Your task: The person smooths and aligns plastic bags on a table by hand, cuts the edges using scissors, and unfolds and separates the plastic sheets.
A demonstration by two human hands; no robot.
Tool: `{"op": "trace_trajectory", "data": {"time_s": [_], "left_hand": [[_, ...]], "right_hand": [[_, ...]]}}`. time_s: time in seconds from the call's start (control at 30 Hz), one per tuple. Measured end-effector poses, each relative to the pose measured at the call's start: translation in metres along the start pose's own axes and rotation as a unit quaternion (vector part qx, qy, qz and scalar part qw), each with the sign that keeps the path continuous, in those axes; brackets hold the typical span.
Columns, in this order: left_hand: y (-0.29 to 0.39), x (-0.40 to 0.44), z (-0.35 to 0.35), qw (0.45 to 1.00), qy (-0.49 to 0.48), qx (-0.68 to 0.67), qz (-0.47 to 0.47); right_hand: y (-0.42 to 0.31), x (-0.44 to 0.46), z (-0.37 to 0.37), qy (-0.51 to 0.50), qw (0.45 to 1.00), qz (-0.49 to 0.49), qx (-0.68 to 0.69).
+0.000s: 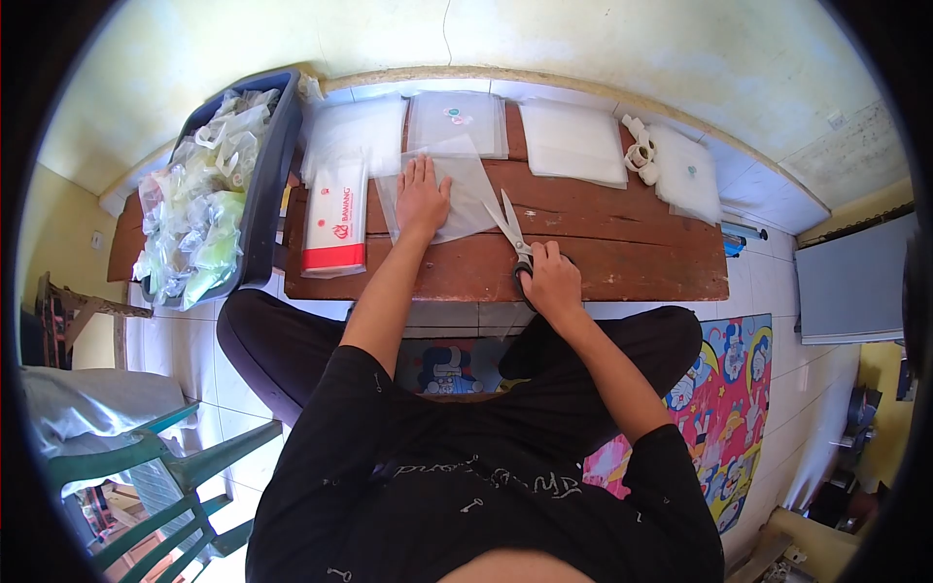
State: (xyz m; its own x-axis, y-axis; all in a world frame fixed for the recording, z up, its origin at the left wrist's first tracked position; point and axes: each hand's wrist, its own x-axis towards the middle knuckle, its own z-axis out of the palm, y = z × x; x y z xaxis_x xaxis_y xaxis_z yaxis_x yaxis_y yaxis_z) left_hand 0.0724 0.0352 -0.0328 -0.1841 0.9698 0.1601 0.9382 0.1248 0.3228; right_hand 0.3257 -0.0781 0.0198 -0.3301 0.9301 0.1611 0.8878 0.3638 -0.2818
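- At the left, a dark bin (pixel 275 160) holds plastic bags (pixel 199 194).
- Beside it on the wooden table (pixel 622 262) lies a red-and-white packet (pixel 335 219).
- Next, the left hand (pixel 423 199) lies flat, its fingers extended and gripping nothing, on a clear plastic sheet (pixel 471 185) near the table's middle.
- The scissors (pixel 518 238) have their blades parted at the sheet's right edge; whether they touch it cannot be told.
- The right hand (pixel 552 282) has its fingers curled around the scissors' black handles.
- Farther right lie a plastic stack (pixel 573 141) and a white coil (pixel 639 155).
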Motion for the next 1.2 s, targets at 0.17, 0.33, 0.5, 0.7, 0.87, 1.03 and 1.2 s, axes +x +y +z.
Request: {"op": "trace_trajectory", "data": {"time_s": [0.17,0.33,0.5,0.7,0.87,1.03,1.2], "left_hand": [[0.001,0.000,0.001,1.000,0.002,0.002,0.001],[0.001,0.000,-0.001,1.000,-0.005,0.006,-0.002],[0.002,0.000,-0.003,1.000,-0.007,0.006,-0.003],[0.002,-0.001,-0.002,1.000,-0.003,0.004,-0.001],[0.001,0.000,0.000,1.000,0.003,0.003,0.003],[0.001,0.000,0.000,1.000,0.010,0.001,0.005],[0.002,-0.001,-0.001,1.000,0.007,0.003,0.005]], "right_hand": [[0.003,0.001,-0.003,-0.007,1.000,0.013,-0.010],[0.005,0.001,-0.001,-0.014,1.000,0.022,-0.011],[0.008,0.001,-0.002,-0.024,0.999,0.035,-0.006],[0.013,0.001,0.000,-0.010,1.000,0.012,-0.022],[0.013,0.009,-0.004,-0.030,0.999,0.003,-0.012],[0.012,0.009,0.001,-0.022,1.000,0.011,-0.005],[0.015,0.007,0.002,-0.025,1.000,0.015,-0.005]]}}
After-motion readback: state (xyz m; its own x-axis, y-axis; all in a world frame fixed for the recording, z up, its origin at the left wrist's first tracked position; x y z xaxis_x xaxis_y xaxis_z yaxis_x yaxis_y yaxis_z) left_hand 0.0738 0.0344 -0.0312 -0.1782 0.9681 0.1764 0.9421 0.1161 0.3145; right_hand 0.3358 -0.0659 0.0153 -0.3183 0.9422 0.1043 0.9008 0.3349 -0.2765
